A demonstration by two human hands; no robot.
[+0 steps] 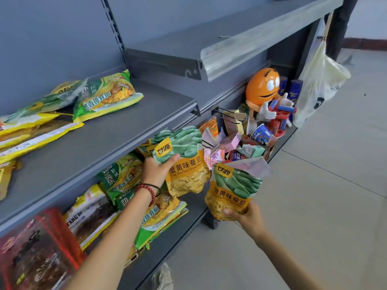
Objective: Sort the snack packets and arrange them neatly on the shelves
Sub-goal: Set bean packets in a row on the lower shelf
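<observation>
While both hands grip matching orange-and-green broad-bean pouches, left hand [156, 171] on one pouch [186, 164], right hand [249, 216] on the other [232, 191], sorting is underway; next they need placing together by the grey lower shelf's [167, 243] front edge.

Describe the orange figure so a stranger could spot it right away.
Look at the grey shelving, then its lowest shelf, at the far right end. Behind a heap of small boxes stands the orange figure: a big round head, white eyes and white thumbs-up gloves, the only toy there.

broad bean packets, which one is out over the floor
The lower packet, gripped at its bottom by the right hand over the floor; the upper packet in the left hand is at the shelf.
</observation>
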